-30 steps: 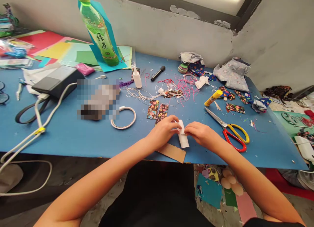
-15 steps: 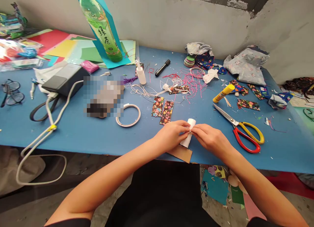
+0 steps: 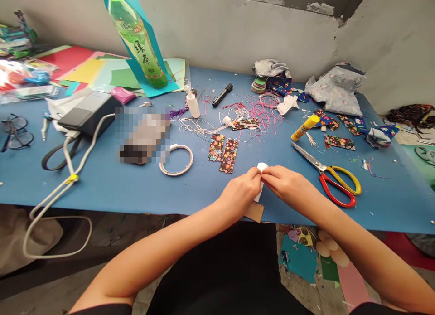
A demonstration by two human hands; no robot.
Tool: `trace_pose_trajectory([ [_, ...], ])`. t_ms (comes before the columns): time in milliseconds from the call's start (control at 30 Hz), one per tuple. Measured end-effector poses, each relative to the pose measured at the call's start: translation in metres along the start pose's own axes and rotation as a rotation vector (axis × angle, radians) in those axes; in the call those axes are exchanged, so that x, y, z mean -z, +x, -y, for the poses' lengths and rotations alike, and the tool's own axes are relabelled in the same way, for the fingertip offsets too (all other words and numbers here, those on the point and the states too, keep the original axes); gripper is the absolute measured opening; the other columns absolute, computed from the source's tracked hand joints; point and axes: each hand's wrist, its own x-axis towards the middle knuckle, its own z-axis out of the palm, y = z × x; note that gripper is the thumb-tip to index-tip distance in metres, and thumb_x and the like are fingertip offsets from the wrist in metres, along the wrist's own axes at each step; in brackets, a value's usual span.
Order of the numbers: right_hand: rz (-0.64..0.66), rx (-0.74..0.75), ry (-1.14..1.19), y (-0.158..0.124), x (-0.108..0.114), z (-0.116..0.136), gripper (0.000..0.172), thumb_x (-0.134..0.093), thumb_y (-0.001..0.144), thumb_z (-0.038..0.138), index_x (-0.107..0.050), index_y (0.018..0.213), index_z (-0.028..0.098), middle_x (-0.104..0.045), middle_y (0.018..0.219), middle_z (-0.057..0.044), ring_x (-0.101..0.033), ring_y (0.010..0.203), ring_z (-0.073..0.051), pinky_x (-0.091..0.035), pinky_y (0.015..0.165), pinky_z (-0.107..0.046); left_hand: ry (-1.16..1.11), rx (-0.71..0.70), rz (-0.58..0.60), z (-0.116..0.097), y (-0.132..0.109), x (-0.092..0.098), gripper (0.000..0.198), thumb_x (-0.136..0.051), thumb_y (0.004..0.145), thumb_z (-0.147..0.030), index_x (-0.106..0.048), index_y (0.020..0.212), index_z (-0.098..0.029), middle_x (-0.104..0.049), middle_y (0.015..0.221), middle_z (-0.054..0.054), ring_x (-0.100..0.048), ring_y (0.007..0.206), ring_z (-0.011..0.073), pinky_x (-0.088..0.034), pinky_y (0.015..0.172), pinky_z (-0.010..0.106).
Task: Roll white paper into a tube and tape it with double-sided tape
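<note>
One brown cardboard strip [image 3: 254,212] lies on the blue table [image 3: 190,192] at the near end of the white roll [image 3: 259,195]; whether they touch, can't tell from here. Roll points away from the person, mostly covered by the fingers; resting or lifted, unclear. Left hand [image 3: 240,188] on the roll's left side: thumb and forefinger drawn together, next to no gap, nipping it toward the far end. Right hand [image 3: 285,181] opposite, fingertips bunched as tightly at the same spot, tips all but meeting; what sits between them is hidden. Step in hand, my reading: a fine two-handed pinch or press on the roll's surface. Next move, I judge, calls for light, even pressure and one hand steadying the roll so it isn't crushed. Scissors [image 3: 322,167] right of the roll. Two floral strips [image 3: 229,156] left of it, slightly beyond; tape ring [image 3: 175,173] farther left. Yellow glue stick [image 3: 305,128] beyond the roll, to the right. Farther beyond, leftward: white squeeze bottle [image 3: 192,105], black marker [image 3: 222,95]. Farthest left-back of the roll, green tea bottle [image 3: 144,47], upright.
</note>
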Motion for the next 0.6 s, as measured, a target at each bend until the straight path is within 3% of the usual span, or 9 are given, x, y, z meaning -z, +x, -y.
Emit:
trace_pose_trajectory([
  [200,-0.047,0.057,0.013,0.001,-0.006,-0.006,0.022,-0.039,0.096,0.017,-0.061,0.102,0.015,-0.067,0.1,-0.01,-0.063,0.093,-0.022,-0.055,0.08,-0.034,-0.249,0.082,-0.15,0.01,-0.004,-0.005,0.012,-0.057,0.089,-0.025,-0.064,0.094,-0.017,-0.068,0.103,0.005,-0.067,0.09,0.019,-0.055,0.08,0.029],
  [367,-0.12,0.085,-0.017,-0.001,-0.011,-0.005,0.023,-0.039,0.096,0.017,-0.061,0.101,0.014,-0.068,0.096,-0.011,-0.064,0.091,-0.022,-0.055,0.078,-0.033,-0.453,0.117,-0.152,0.013,-0.002,-0.005,0.009,-0.064,0.084,-0.02,-0.068,0.091,-0.019,-0.071,0.1,0.004,-0.067,0.089,0.0184,-0.056,0.077,0.028],
  [600,-0.262,0.182,-0.068,-0.008,-0.017,-0.009,0.027,-0.041,0.095,0.011,-0.056,0.117,0.012,-0.068,0.102,-0.013,-0.064,0.096,-0.02,-0.056,0.083,-0.032,-0.601,0.127,-0.137,0.013,0.004,-0.001,0.011,-0.065,0.082,-0.017,-0.073,0.088,-0.021,-0.074,0.1,0.002,-0.069,0.09,0.0182,-0.056,0.083,0.028],
])
